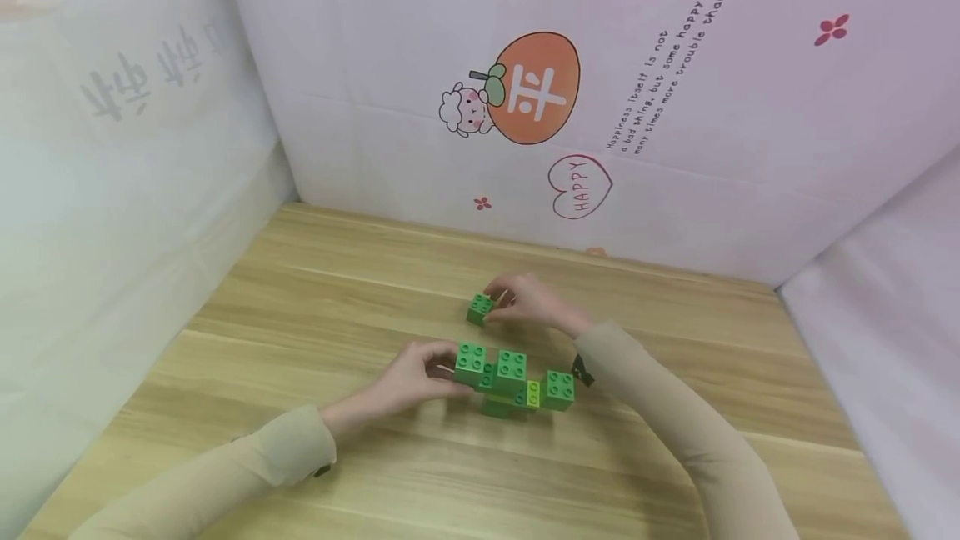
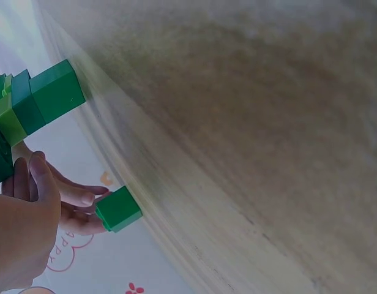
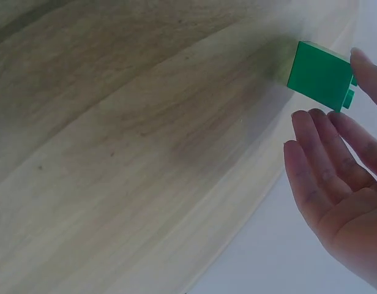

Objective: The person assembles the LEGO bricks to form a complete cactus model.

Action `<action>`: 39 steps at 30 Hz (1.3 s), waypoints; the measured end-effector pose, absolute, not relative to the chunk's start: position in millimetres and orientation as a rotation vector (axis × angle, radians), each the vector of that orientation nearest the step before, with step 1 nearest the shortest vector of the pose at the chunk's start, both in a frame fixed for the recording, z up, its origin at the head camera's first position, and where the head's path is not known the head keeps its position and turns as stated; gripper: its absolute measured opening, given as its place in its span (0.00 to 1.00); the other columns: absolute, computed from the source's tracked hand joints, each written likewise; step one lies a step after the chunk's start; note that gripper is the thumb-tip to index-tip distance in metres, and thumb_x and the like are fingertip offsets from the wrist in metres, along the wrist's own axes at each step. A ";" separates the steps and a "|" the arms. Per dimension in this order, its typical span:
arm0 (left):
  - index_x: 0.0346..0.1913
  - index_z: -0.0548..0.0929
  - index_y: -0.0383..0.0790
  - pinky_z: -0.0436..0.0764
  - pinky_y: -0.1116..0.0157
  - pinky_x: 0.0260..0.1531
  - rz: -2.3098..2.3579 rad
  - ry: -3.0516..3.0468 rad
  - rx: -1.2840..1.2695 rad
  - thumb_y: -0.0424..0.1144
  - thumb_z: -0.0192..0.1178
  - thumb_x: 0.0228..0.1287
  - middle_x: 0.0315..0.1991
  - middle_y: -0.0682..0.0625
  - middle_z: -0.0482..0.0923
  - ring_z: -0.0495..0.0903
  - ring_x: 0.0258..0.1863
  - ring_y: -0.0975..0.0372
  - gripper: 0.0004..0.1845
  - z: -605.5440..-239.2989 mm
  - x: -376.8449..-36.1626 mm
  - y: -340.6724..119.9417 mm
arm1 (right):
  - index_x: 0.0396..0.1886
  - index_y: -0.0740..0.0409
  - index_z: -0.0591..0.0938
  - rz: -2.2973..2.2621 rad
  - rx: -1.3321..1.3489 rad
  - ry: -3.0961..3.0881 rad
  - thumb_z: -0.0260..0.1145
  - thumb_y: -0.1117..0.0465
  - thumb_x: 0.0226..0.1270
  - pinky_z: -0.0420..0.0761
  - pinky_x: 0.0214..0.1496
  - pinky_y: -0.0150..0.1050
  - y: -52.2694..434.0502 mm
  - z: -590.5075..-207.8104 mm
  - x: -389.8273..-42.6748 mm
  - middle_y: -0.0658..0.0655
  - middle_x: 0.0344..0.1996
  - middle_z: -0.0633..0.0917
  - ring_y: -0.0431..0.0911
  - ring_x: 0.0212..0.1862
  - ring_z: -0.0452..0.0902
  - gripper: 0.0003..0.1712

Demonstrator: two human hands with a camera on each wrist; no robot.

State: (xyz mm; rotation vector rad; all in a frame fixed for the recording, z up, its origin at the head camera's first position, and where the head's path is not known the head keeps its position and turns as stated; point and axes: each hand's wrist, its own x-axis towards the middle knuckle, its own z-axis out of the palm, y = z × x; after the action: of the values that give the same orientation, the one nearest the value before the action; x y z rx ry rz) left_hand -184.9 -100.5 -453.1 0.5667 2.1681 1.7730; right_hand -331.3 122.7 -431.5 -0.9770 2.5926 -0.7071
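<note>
My left hand (image 1: 416, 377) grips the block stack (image 1: 513, 382) on the desk (image 1: 315, 315). At twelve o'clock, my right hand (image 1: 528, 302) pinches a loose green block (image 1: 479, 308).

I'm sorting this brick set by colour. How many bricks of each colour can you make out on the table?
Green, loose brick pinched by the right hand: 1
Green, in the joined cluster held by the left hand: at least 4, some may be hidden
Lime brick in that cluster: 1
Total: at least 6
</note>
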 end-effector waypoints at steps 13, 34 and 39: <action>0.52 0.83 0.37 0.85 0.72 0.51 1.772 2.172 0.529 0.31 0.73 0.53 0.51 0.43 0.85 0.86 0.48 0.58 0.21 -452.3 -183.9 -100.2 | 0.49 0.56 0.84 -0.706 -0.959 2.598 0.76 0.54 0.57 0.87 0.48 0.36 119.0 -438.4 -331.6 0.54 0.43 0.89 0.43 0.40 0.86 0.21; 0.54 0.81 0.32 0.85 0.71 0.51 1.795 2.151 0.560 0.30 0.72 0.54 0.51 0.37 0.84 0.86 0.49 0.53 0.23 -452.2 -184.9 -99.5 | 0.47 0.55 0.84 -0.795 -1.058 2.648 0.74 0.56 0.60 0.88 0.50 0.39 147.3 -412.3 -320.3 0.53 0.41 0.90 0.44 0.39 0.87 0.16; 0.54 0.81 0.32 0.85 0.71 0.51 1.798 2.151 0.571 0.31 0.72 0.53 0.51 0.37 0.84 0.85 0.50 0.53 0.23 -453.8 -184.4 -100.5 | 0.48 0.56 0.84 -0.788 -1.066 2.655 0.74 0.57 0.60 0.88 0.51 0.40 154.1 -402.0 -311.9 0.54 0.42 0.89 0.45 0.41 0.87 0.17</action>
State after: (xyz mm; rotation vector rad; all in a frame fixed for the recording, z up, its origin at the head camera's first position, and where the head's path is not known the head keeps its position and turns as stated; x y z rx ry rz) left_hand -184.4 -100.5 -453.8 0.5709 2.1506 1.7978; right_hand -311.9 154.1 -402.0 -1.0656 2.6554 -0.7876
